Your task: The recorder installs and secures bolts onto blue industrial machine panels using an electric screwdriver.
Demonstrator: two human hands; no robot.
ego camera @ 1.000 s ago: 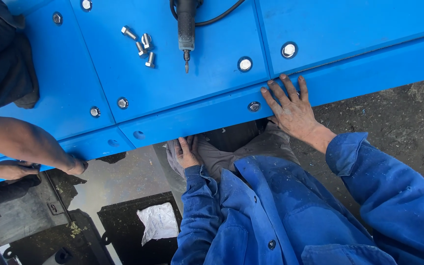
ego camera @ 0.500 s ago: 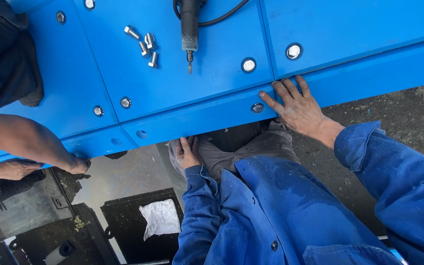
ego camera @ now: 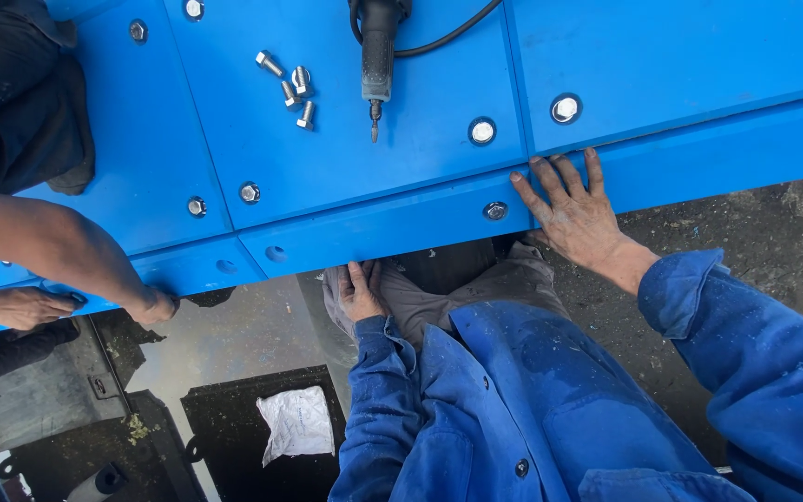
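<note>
On blue panel (ego camera: 662, 177), right hand (ego camera: 573, 214) spread flat; left hand (ego camera: 357, 293) loosely open on knee (ego camera: 429, 297).

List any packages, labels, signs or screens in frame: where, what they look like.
No labels, signs or screens show.
Crumpled white wrapper or bag: lies on the dark wet ground, lower left, below the blue panel; whether it is packaging cannot be told.
</note>
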